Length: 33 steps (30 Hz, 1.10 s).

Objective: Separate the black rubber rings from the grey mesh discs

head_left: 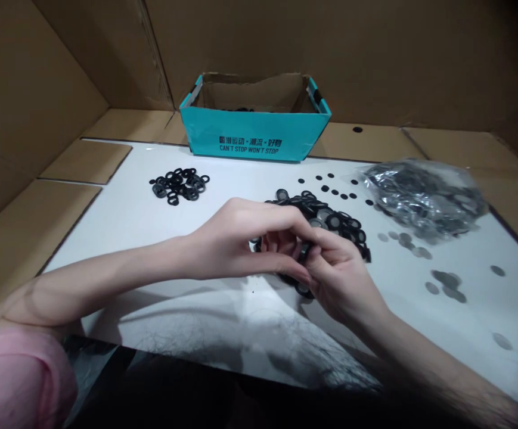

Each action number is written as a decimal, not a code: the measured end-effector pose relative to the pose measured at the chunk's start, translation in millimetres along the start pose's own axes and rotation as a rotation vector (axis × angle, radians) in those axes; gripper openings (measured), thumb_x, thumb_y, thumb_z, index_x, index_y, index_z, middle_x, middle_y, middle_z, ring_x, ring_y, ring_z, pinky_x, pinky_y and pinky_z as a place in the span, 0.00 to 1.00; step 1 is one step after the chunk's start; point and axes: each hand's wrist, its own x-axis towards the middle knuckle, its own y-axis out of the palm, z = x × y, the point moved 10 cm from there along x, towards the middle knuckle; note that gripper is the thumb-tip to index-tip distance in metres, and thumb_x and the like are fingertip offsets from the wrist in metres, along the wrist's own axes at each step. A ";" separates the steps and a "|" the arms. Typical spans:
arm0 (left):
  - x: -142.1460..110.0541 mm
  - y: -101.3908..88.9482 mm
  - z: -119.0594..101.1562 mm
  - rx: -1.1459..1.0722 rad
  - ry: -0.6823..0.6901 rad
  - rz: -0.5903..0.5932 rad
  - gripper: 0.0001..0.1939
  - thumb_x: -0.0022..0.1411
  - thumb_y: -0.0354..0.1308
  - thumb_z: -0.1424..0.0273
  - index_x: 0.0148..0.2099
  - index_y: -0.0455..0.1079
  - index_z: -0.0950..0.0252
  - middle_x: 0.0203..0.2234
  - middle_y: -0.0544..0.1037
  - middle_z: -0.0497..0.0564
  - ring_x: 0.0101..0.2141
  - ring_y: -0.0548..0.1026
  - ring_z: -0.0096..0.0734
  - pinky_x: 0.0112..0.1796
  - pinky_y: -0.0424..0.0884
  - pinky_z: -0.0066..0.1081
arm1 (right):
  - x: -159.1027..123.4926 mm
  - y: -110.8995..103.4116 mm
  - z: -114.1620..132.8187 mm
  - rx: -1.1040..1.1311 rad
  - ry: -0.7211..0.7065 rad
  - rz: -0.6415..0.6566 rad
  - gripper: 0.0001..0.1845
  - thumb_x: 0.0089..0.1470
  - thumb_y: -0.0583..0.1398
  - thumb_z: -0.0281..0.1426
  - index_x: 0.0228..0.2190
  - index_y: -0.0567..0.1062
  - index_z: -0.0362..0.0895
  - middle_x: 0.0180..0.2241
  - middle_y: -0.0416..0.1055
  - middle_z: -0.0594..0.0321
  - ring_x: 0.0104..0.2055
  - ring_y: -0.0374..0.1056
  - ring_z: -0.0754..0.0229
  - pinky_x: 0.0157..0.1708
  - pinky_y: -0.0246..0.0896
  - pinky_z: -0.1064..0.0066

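Piece (304, 251), dark and single, sits at the dial's centre, gripped by left hand (241, 232) and right hand (341, 271); a slack pinch could drop it into the pile (334, 222) at one o'clock. Count: one box (254, 134) at eleven, one bag (424, 196) at two, roughly nine dots (344, 196) at one (rings (177, 186) at ten overlap too much).

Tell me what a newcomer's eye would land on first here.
Probably the bright turquoise box at the back centre, lettered "CAN'T STOP WON'T STOP", against brown cardboard. Next, the left hand and right hand meeting mid-view at a small dark piece, partly covering a pile of dark round pieces. Then the shiny clear bag on the right.
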 end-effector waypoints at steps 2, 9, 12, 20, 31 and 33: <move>-0.5 0.7 -1.4 0.021 0.018 -0.005 0.11 0.59 0.65 0.70 0.38 0.71 0.74 0.25 0.77 0.49 0.25 0.73 0.19 0.30 0.71 0.17 | -0.1 3.7 -3.3 -0.001 0.011 0.021 0.19 0.54 0.61 0.48 0.26 0.76 0.44 0.24 0.69 0.64 0.27 0.66 0.65 0.27 0.64 0.73; -2.4 -1.1 -4.2 0.083 0.039 -0.012 0.08 0.58 0.65 0.73 0.36 0.70 0.70 0.24 0.76 0.45 0.24 0.73 0.18 0.28 0.69 0.16 | -0.9 2.3 -2.9 -0.013 0.002 0.009 0.17 0.54 0.61 0.46 0.26 0.76 0.45 0.24 0.70 0.64 0.27 0.67 0.63 0.27 0.64 0.72; -2.6 -5.2 -6.0 0.153 0.036 -0.031 0.09 0.57 0.66 0.71 0.37 0.71 0.70 0.23 0.75 0.46 0.23 0.72 0.19 0.28 0.68 0.18 | -2.4 -4.1 13.1 -0.081 -0.070 -0.042 0.12 0.55 0.62 0.42 0.33 0.78 0.48 0.28 0.73 0.64 0.29 0.68 0.64 0.27 0.65 0.73; -8.1 1.2 -11.5 0.443 0.151 -0.071 0.04 0.63 0.56 0.75 0.36 0.71 0.70 0.25 0.76 0.47 0.24 0.71 0.22 0.27 0.65 0.21 | -8.4 -3.0 47.3 -0.305 -0.167 -0.180 0.07 0.47 0.68 0.33 0.30 0.77 0.46 0.25 0.75 0.66 0.26 0.69 0.65 0.27 0.67 0.73; -3.7 -9.8 -14.6 0.442 0.207 -0.057 0.19 0.62 0.61 0.61 0.48 0.72 0.70 0.29 0.79 0.51 0.30 0.76 0.26 0.32 0.68 0.23 | 1.5 -8.5 12.6 0.046 -0.019 -0.066 0.13 0.46 0.68 0.42 0.36 0.80 0.53 0.33 0.79 0.62 0.34 0.75 0.59 0.34 0.73 0.66; -0.9 -14.8 -12.9 0.416 0.177 -0.027 0.16 0.64 0.59 0.61 0.47 0.73 0.68 0.31 0.79 0.52 0.31 0.76 0.26 0.32 0.69 0.23 | 2.4 -4.2 9.4 0.058 -0.012 0.008 0.13 0.48 0.67 0.42 0.37 0.81 0.55 0.37 0.79 0.61 0.39 0.75 0.58 0.38 0.73 0.65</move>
